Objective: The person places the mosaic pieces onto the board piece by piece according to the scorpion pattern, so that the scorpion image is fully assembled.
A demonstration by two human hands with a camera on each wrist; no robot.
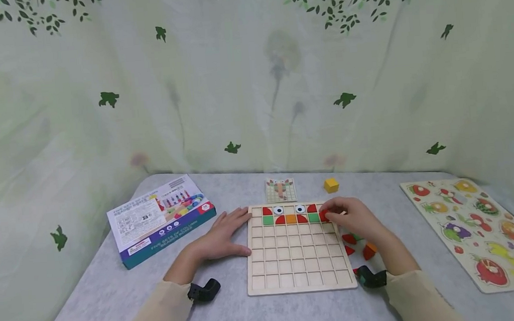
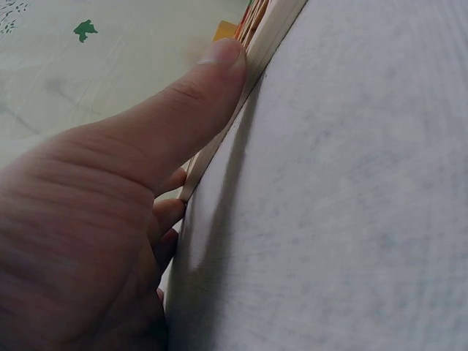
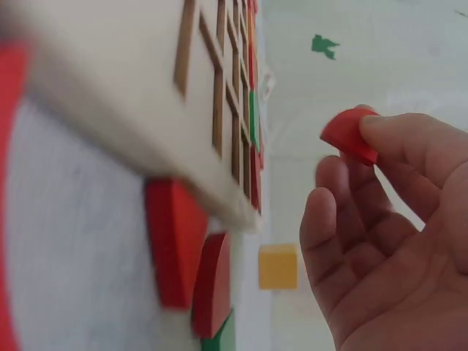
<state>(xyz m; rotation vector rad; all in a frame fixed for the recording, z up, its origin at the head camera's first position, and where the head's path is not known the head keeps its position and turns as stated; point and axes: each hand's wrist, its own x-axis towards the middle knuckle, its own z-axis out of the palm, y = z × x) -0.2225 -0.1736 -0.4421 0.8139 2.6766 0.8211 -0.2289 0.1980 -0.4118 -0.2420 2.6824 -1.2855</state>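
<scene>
A wooden grid board (image 1: pixel 294 268) lies flat, its two far rows partly filled with red, green, orange and eye-patterned pieces. My right hand (image 1: pixel 354 218) is over the board's far right corner. Between thumb and fingers it pinches a red quarter-round block (image 3: pixel 349 136), which the right wrist view shows held clear of the board. My left hand (image 1: pixel 215 239) rests beside the board's left edge with fingers extended. In the left wrist view its thumb (image 2: pixel 197 95) lies against the board's side (image 2: pixel 274 36).
A small pattern card (image 1: pixel 280 190) and a yellow cube (image 1: pixel 331 185) lie beyond the board. Loose red, green and orange blocks (image 1: pixel 369 250) sit by its right edge. At left is a boxed bead set (image 1: pixel 162 218); at right, a fruit-picture board (image 1: pixel 480 236).
</scene>
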